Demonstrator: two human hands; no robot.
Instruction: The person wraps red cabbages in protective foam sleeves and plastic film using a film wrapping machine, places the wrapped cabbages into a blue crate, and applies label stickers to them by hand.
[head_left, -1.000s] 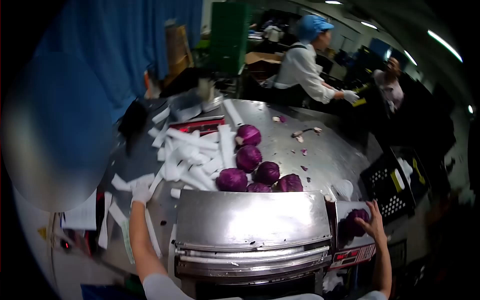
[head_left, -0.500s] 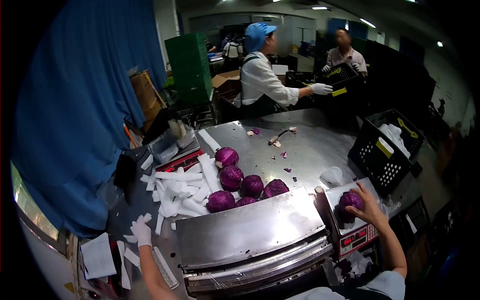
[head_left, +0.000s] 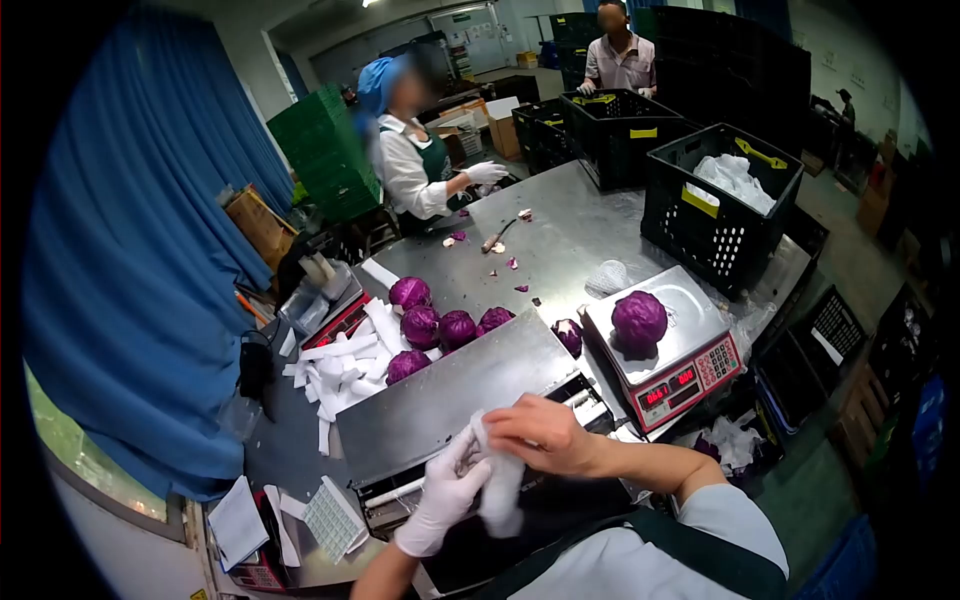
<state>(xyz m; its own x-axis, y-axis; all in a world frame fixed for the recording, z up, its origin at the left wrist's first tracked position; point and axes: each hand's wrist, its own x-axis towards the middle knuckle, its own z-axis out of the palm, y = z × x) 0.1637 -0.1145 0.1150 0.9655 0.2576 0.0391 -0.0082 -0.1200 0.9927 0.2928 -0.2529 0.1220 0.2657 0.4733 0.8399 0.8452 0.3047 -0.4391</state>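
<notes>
In front of my body, over the near edge of the wrapping machine, both hands work on a white foam net sleeve. My left hand, in a white glove, is closed around one side of it. My bare right hand pinches its upper end. A purple cabbage rests alone on the digital scale, to the right of my hands. Several more purple cabbages sit behind the machine's metal cover, beside a heap of white foam sleeves.
At the right back stands a black crate holding white material. A knife and leaf scraps lie on the metal table. A co-worker in a blue cap stands across the table; another person is behind crates. A label sheet lies left.
My right hand has let go of the cabbage on the scale. My left hand has come in from the left, and both now hold the foam sleeve. The view has shifted; the co-worker's arm is lower.
</notes>
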